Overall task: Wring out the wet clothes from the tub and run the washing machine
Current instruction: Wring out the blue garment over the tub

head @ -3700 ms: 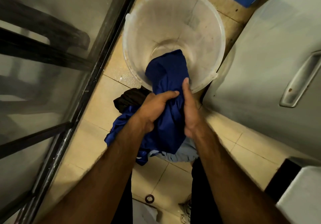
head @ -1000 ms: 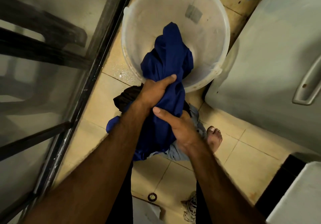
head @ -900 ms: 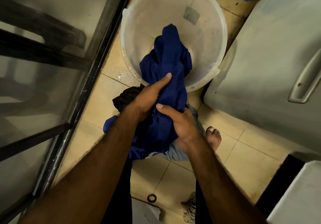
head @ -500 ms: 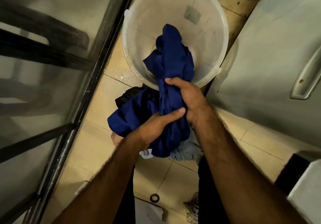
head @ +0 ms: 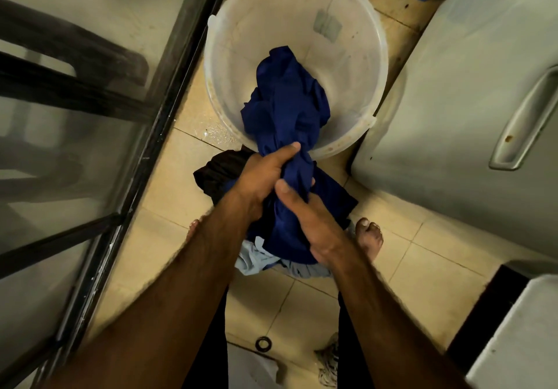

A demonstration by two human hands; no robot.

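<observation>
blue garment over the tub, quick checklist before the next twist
1. Left hand grips the blue garment: ok.
2. Right hand grips it nearer the body: ok.
3. Garment's far end is over the tub opening: ok.
4. Dry footing: not ok, wet patch beside the tub.
5. Water left in the garment: cannot tell.

No text, label, brand or number can be read anywhere in this view.
</observation>
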